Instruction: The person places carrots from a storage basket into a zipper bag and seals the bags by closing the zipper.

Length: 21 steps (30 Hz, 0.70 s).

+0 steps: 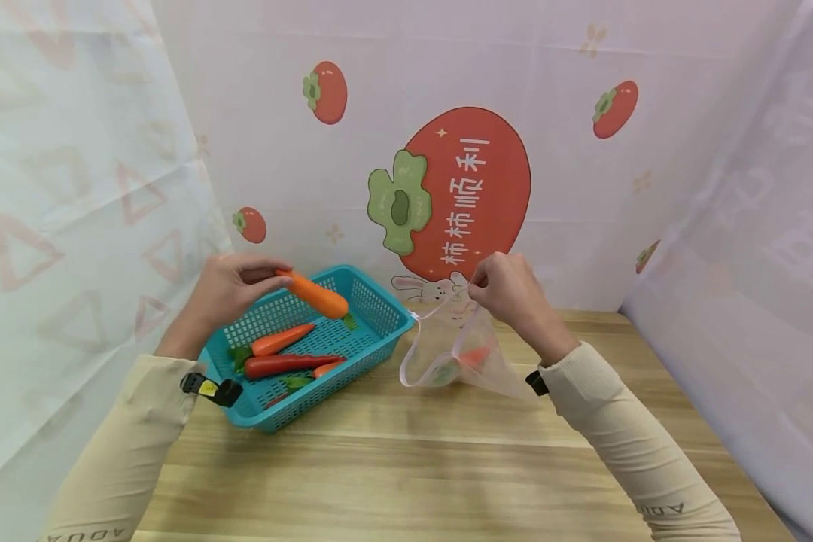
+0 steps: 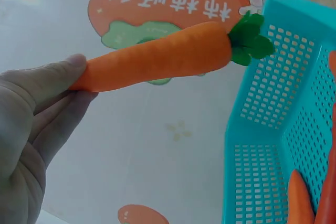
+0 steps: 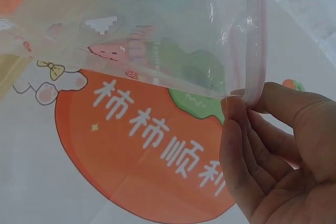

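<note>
My left hand [image 1: 237,290] pinches an orange carrot [image 1: 317,296] by its narrow tip, above a teal plastic basket [image 1: 379,348]. In the left wrist view the carrot [image 2: 157,56] points its green leafy top away from the fingers. With thumb and fingertips, my right hand [image 1: 511,293] holds the rim of a clear zip bag [image 1: 508,373]. The bag hangs with its mouth gaping toward the basket, and its lower part touches the table. Something orange and green shows through its side. The printed bag [image 3: 194,35] rim is pinched at one corner in the right wrist view.
Inside the basket lie another carrot [image 1: 282,340], a long red chili pepper [image 1: 291,366] and further orange and green pieces. A wooden table [image 1: 406,467] lies beneath. White printed cloth [image 1: 257,113] stands behind and on both sides.
</note>
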Each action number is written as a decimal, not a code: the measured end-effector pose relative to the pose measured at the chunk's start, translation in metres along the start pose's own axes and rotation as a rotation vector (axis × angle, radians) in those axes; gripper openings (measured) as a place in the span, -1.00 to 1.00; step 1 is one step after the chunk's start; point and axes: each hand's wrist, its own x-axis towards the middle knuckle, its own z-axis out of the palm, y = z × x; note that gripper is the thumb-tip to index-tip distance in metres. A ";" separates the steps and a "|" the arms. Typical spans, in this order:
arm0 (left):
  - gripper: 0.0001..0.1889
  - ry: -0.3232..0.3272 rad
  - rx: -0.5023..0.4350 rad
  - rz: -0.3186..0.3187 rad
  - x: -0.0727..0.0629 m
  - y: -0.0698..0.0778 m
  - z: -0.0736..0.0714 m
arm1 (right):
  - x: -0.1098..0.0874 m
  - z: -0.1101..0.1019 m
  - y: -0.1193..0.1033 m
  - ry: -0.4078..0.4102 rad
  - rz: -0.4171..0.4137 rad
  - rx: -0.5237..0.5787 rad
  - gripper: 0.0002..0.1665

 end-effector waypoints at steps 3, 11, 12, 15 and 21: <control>-0.75 0.071 -0.059 0.048 -0.004 0.003 0.003 | 0.000 0.001 -0.001 -0.002 0.001 -0.005 -0.83; -0.67 0.160 -0.222 0.169 -0.008 0.017 0.013 | 0.003 0.002 -0.003 -0.001 -0.003 -0.022 -0.83; -0.67 0.168 -0.229 0.186 -0.008 0.019 0.014 | 0.004 0.002 -0.003 -0.001 -0.004 -0.022 -0.83; -0.65 0.185 -0.273 0.228 -0.008 0.026 0.017 | 0.004 0.002 -0.004 -0.001 -0.006 -0.022 -0.83; -0.71 0.210 -0.309 0.298 -0.006 0.040 0.024 | 0.005 0.002 -0.004 -0.001 0.003 -0.013 -0.85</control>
